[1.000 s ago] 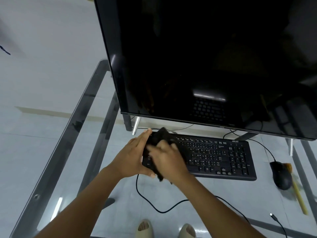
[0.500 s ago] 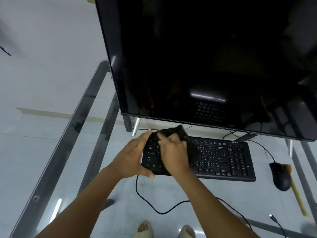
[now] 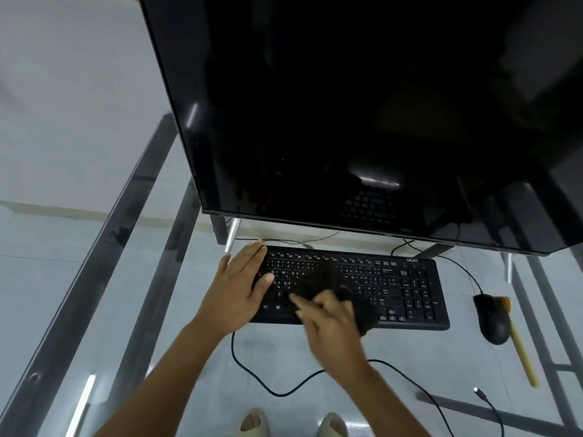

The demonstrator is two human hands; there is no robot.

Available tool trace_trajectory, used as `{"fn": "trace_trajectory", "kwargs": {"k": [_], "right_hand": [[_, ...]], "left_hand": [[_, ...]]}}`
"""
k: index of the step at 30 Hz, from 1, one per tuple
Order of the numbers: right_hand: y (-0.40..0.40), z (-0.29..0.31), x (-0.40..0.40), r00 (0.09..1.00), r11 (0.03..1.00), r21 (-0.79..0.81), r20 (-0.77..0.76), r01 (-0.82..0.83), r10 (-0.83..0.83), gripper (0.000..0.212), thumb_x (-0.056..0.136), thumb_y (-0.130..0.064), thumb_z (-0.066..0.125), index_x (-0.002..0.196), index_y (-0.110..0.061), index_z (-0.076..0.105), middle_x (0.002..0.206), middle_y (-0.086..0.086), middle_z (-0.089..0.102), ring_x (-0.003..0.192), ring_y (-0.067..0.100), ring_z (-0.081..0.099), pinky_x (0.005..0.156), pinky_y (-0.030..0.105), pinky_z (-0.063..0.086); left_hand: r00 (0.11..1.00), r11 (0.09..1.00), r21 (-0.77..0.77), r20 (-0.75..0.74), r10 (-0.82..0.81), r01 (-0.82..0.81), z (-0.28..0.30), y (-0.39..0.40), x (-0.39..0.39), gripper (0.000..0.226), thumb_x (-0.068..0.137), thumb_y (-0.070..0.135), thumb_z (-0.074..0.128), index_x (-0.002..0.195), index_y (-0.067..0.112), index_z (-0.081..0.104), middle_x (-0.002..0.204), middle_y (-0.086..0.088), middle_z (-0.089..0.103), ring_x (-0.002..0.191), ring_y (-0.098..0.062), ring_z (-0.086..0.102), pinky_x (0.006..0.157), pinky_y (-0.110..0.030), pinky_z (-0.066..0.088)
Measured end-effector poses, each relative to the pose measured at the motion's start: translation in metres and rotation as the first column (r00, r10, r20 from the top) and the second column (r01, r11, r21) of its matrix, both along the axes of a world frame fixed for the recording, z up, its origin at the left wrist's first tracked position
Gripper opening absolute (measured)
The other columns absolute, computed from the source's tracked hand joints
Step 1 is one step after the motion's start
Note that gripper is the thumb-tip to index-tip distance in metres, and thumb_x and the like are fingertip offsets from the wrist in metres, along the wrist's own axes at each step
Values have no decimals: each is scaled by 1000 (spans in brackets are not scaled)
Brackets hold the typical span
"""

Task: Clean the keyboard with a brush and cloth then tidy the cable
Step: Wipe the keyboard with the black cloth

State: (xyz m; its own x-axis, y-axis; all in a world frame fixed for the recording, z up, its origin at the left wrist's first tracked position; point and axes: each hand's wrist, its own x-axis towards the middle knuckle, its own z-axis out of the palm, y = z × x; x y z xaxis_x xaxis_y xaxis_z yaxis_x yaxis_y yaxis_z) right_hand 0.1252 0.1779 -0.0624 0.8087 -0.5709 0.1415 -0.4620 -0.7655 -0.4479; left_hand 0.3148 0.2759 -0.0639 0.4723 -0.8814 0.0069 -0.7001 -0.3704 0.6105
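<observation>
- Head view: your left hand (image 3: 243, 285) lies flat, steadying the black plastic keyboard (image 3: 407, 288) on the glass counter (image 3: 410, 351); your right hand (image 3: 328, 316) grasps the dark cloth (image 3: 318, 279), on the middle keys.
- Wiping looks underway; the wooden-handled brush (image 3: 517, 339) lies beside the mouse (image 3: 490, 320), and the loose black cable (image 3: 268, 386) is not yet tidied.

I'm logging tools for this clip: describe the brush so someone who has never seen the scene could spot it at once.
Start at the big dark monitor on the glass desk and drop to the black keyboard below it. Right of the keyboard lies a black mouse; the brush lies against the mouse's right side. It is the only pale thing there: a long yellowish handle with brown bristles at its far end.
</observation>
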Motion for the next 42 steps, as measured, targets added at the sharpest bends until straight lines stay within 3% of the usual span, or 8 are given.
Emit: {"fn": "trace_trajectory", "kwargs": {"k": [4,10,13,18,24,30,35,42], "right_hand": [[17,-4,11,991,980,-145,-23,-134,132,42,81,-20,63,120,-35,64,81,-6,53,70,11,49,67,27,39],[-54,2,-28,849,847,-75,12,527,-527,36,81,-7,73,116,-14,69,82,5,59,58,18,55,69,32,34],[-22,-5,4,909,908,-56,48,416,-414,34,86,-17,59,120,-16,66,84,3,60,63,23,56,68,27,21],[-7,-2,34,1000,973,-231,2,-14,15,48,74,-20,77,120,-25,65,78,-4,55,56,15,48,55,25,46],[-60,-1,20,866,863,-71,15,499,-500,40,82,-10,69,122,-12,65,85,7,59,61,23,56,66,31,44],[-13,-9,53,999,983,-182,-39,-39,33,41,85,-18,56,126,-23,60,85,-1,53,64,19,54,64,32,43],[-53,-4,48,929,921,-121,37,369,-368,41,78,-10,73,118,-15,67,82,4,57,58,20,53,63,35,46],[-13,-2,56,998,982,-184,-47,-41,33,39,88,-23,51,126,-26,59,88,2,56,64,25,53,63,31,44]], "left_hand": [[984,988,-26,93,151,-149,-19,-12,-24,60,100,44,13,151,15,23,159,5,14,147,-12,8,119,-41,10],[985,988,-53,87,149,-145,-28,-7,-28,55,102,42,11,152,19,15,159,7,13,147,-7,3,120,-37,7],[982,987,-57,102,158,-153,-31,-8,-28,54,103,39,13,152,18,17,158,6,16,147,-9,6,120,-35,8],[983,987,-77,110,147,-139,-30,-8,-28,53,102,35,18,151,15,22,158,5,17,147,-12,11,119,-34,10],[978,986,-54,134,163,-157,-30,-9,-30,53,103,35,16,152,17,19,158,7,13,147,-9,7,119,-31,6],[979,986,-58,122,162,-156,-30,-8,-30,53,102,35,16,151,15,23,158,3,18,147,-11,9,119,-32,7],[976,984,-49,126,178,-173,-29,-9,-30,53,102,36,16,152,17,20,159,5,17,147,-10,7,120,-36,11],[979,985,-55,114,172,-166,-31,-6,-29,54,102,36,16,151,15,24,158,4,19,147,-11,11,119,-38,16]]}}
